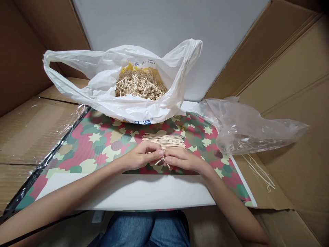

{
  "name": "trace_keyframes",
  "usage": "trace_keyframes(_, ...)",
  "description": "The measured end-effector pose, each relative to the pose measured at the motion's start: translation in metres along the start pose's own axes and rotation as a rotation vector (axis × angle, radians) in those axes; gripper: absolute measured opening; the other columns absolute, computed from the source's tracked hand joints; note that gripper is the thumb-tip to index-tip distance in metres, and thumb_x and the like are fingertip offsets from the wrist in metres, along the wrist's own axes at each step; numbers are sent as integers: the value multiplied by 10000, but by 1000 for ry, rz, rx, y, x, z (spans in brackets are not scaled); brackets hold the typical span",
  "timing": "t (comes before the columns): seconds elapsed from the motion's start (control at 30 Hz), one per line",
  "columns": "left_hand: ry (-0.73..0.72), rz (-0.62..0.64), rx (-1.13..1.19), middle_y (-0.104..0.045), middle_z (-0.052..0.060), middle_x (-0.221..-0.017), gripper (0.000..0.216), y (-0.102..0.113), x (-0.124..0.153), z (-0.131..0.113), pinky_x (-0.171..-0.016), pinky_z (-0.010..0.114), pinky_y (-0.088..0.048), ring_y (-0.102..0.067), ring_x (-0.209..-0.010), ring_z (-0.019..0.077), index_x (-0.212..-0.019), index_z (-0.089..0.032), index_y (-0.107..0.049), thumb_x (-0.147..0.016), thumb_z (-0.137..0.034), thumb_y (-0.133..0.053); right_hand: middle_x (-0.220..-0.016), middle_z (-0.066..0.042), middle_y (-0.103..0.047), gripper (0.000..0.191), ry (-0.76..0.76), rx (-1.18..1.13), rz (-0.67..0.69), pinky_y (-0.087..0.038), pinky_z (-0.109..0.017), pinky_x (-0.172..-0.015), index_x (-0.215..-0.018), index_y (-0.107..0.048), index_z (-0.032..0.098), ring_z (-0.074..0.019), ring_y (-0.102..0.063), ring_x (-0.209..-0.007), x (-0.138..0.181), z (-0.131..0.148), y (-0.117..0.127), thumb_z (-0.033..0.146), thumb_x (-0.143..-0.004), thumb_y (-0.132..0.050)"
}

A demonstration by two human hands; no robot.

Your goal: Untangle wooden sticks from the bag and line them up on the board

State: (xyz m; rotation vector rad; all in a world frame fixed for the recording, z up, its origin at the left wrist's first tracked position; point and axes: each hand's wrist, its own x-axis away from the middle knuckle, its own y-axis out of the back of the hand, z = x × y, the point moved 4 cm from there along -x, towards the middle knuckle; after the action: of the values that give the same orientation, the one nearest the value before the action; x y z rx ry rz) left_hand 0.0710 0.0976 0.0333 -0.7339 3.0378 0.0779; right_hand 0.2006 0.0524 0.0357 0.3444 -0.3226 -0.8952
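Observation:
My left hand [144,155] and my right hand [181,159] meet fingertip to fingertip over a patterned mat [102,140]. Between them they pinch a small cross of thin wooden sticks [164,162]. Just beyond the hands lies a neat bundle of straight sticks [164,140]. Farther back, a white plastic bag [108,89] stands open and holds a heap of joined sticks [140,85].
A crumpled clear plastic bag [244,127] lies to the right of the mat. A few loose sticks [259,171] rest on the cardboard at the right. Cardboard walls [282,68] enclose both sides, and a white sheet [128,192] covers the near edge.

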Motion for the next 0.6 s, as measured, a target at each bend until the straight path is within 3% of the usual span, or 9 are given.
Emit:
trace_keyframes(0.17, 77, 60, 105, -425, -16, -498, 401, -3, 3, 5, -433, 198, -283, -370, -462, 68, -546, -127, -452, -820, -418, -478, -610, 15, -523, 292, 113, -63, -28, -380, -209, -573, -670, -497, 159, -91, -481, -589, 0, -1, -4, 311, -892, -384)
trace_keyframes(0.37, 57, -42, 143, -400, -30, -442, 371, -2, 5, 2, -425, 206, -226, -334, -426, 54, -513, -124, -452, -804, -341, -528, -550, 13, -484, 331, 221, 30, -138, -362, -227, -571, -582, -449, 174, -97, -442, -552, 1, 3, -6, 286, -882, -367)
trace_keyframes(0.6, 88, -111, 214, -345, -40, -433, 376, -3, 8, -3, -403, 201, -188, -271, -414, 45, -485, -127, -436, -755, -350, -573, -516, 20, -328, 292, 367, 249, -327, -288, -260, -515, -558, -316, 205, -114, -326, -507, 3, 8, -7, 246, -847, -319)
